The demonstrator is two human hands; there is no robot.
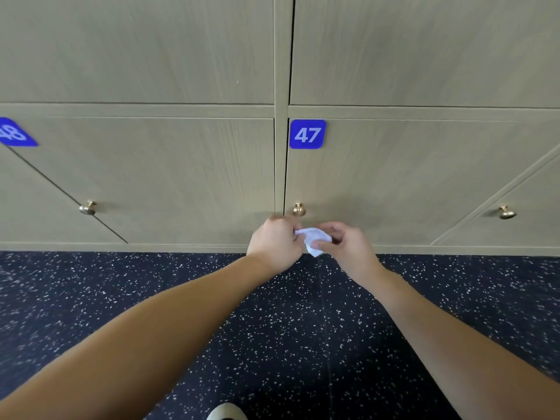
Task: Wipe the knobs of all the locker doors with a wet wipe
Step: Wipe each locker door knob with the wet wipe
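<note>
Both hands are pinching the wipe (313, 239) just below knob 47 (299, 209): left hand (274, 242) curling its fingers on one end, right hand (345, 245) gripping the other. The wipe is not touching any knob; progress on knob 47 is unclear. The left knob (88, 207) and right knob (506, 212), well apart from knob 47, are probably waiting too.

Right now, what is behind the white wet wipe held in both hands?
The tan wooden locker door 47; its brass knob shows just above. The crumpled white wet wipe hides part of the door.
</note>
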